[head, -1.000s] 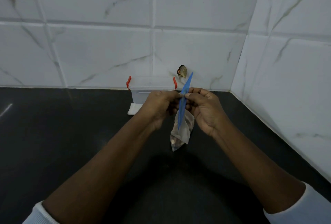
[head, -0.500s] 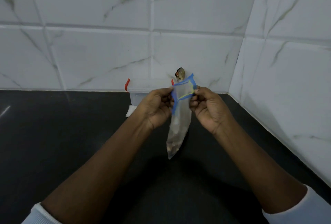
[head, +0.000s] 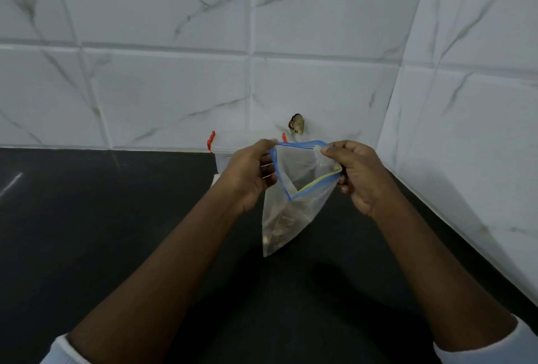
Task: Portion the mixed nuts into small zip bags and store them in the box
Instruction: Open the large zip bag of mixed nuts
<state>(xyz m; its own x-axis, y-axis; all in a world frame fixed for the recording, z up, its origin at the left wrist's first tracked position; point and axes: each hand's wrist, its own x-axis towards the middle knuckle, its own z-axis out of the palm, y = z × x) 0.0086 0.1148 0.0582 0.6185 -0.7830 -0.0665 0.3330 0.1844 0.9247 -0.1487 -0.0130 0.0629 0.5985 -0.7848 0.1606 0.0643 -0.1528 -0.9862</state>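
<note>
The clear, blue-rimmed plastic zip bag is pinched open between the fingers of the left hand and right hand, and is best held wide and upright.

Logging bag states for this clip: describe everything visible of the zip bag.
The zip bag is small, clear, thin plastic with a blue zip strip edged yellow. Its mouth is held open; nuts sit in its lower corner. It hangs above the dark counter, the left hand and right hand pinching opposite rims.
</note>
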